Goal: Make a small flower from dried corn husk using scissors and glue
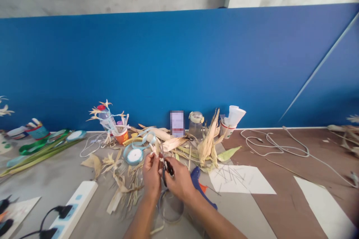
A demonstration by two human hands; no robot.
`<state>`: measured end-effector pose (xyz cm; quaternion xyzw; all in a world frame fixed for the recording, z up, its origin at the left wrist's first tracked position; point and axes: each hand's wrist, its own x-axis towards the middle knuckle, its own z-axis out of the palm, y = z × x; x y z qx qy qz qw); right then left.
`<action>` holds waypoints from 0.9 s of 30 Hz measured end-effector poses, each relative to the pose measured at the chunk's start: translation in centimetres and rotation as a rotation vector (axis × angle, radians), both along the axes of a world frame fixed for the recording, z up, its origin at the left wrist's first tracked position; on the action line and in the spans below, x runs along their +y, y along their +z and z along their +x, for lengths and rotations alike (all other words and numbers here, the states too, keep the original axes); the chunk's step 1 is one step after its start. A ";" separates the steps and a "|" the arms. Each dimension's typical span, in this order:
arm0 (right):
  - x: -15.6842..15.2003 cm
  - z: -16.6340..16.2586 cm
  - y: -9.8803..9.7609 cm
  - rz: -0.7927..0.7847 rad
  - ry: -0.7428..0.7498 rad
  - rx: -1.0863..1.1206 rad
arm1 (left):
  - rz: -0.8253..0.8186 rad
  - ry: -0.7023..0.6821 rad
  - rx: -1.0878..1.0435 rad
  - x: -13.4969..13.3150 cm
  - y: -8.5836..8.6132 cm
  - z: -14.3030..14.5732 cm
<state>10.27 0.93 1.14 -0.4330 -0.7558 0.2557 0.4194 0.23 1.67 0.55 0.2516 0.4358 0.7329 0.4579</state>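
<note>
My left hand [152, 173] pinches a small pale piece of corn husk [155, 150] above the middle of the table. In my right hand [178, 176] is a pair of scissors [168, 168] with black handles, its blades pointing up beside the husk. Whether the blades touch the husk I cannot tell. Below both hands lies a clear round ring-shaped thing [171, 206]. To the right of my right hand rests a blue glue gun [202, 188], partly hidden by my forearm. Dry husk scraps [119, 186] are strewn left of my left hand.
A roll of light blue ribbon [134, 155] and an orange paper cup [121, 135] stand behind on the left. Upright dry husks [209, 143] and a lidded jar [195, 124] are behind. Thin wires lie on white paper [244, 179]. A power strip [77, 207] sits front left.
</note>
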 end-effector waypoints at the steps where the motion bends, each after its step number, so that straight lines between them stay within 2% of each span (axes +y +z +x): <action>1: 0.0 0.0 0.1 -0.002 0.000 -0.001 | -0.004 -0.003 -0.008 -0.1 0.1 0.1; 11: 0.2 0.0 0.1 -0.011 0.059 0.047 | -0.075 0.014 -0.125 0.0 0.5 0.2; 27: 0.3 -0.1 -0.1 -0.042 0.072 0.084 | -0.037 -0.010 -0.082 0.2 0.1 0.3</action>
